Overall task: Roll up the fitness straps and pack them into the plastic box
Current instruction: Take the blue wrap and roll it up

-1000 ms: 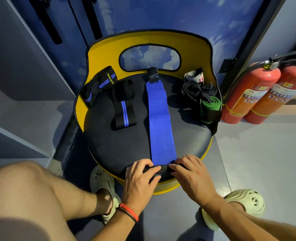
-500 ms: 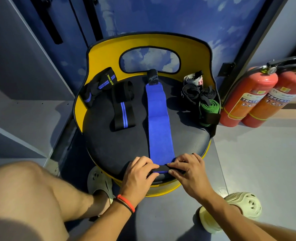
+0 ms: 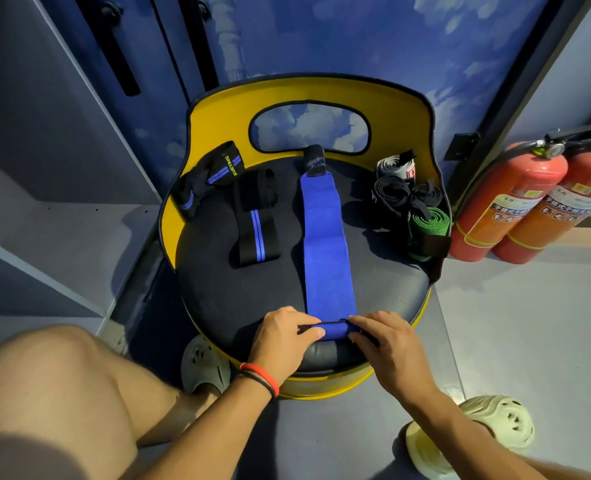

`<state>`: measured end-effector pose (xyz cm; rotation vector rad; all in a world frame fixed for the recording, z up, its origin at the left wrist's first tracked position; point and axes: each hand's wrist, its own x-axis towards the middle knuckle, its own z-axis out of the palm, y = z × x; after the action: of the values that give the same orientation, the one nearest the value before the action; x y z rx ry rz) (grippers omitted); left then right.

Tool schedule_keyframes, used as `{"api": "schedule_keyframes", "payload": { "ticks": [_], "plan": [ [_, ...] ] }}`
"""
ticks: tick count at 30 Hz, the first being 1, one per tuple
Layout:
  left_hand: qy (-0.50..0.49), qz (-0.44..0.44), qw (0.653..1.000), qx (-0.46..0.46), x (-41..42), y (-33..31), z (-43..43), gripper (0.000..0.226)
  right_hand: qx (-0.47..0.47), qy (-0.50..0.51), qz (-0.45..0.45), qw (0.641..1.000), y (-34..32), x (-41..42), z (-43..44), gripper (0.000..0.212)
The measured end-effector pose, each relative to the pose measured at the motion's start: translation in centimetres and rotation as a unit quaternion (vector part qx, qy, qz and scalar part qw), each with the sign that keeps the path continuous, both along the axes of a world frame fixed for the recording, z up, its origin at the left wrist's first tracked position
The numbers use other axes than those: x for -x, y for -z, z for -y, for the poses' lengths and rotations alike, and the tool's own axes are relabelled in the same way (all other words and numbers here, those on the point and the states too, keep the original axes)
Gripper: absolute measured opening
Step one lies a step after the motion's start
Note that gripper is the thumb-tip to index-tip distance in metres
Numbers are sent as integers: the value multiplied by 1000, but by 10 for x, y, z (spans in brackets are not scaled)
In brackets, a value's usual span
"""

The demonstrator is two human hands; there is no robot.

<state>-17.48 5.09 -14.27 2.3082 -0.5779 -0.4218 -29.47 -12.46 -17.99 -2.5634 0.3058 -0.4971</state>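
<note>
Near: left hand and right hand close together, both pinching rolled near end of long blue fabric strap. Judgement: keep roll tight, edges square, feed forward evenly. Strap lies flat along black padded chair seat. Far right: rolled green elastic strap, two red fire extinguishers. Plastic box unseen.

Both hands, left hand and right hand, pinching rolled near end of blue strap, on round black seat
</note>
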Motion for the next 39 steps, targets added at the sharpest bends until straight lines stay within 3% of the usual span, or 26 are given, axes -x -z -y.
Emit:
{"api": "schedule_keyframes", "payload": {
  "ticks": [5, 9, 18, 20, 26, 29, 34, 39],
  "plan": [
    [-128, -31, 991, 23, 3, -1, 8, 19, -58, 23, -62, 996, -10, -15, 8, 26],
    [-167, 10, 984, 64, 16, 6, 15, 20, -93, 56, -88, 990, -12, -21, 0, 26],
    [-227, -26, 969, 91, 24, 2, 22, 18, -210, 163, -68, 961, -18, -26, -9, 23],
    [-229, -26, 969, 94, 23, 2, 23, 14, -196, 151, -61, 967, -18, -25, -9, 19],
    [-202, -42, 976, 70, 12, 5, 26, 6, 4, 20, -22, 1000, -2, -13, -5, 31],
    [-202, -33, 977, 60, 13, 4, 26, 7, 18, -10, -33, 999, 2, -4, -1, 45],
    [-178, 27, 982, 61, 20, 6, 24, 8, 36, -25, -37, 998, -2, -9, 10, 34],
    [-109, 43, 992, 50, 27, 11, 13, 36, 1, -23, -36, 999, -9, -11, 13, 34]
  ]
}}
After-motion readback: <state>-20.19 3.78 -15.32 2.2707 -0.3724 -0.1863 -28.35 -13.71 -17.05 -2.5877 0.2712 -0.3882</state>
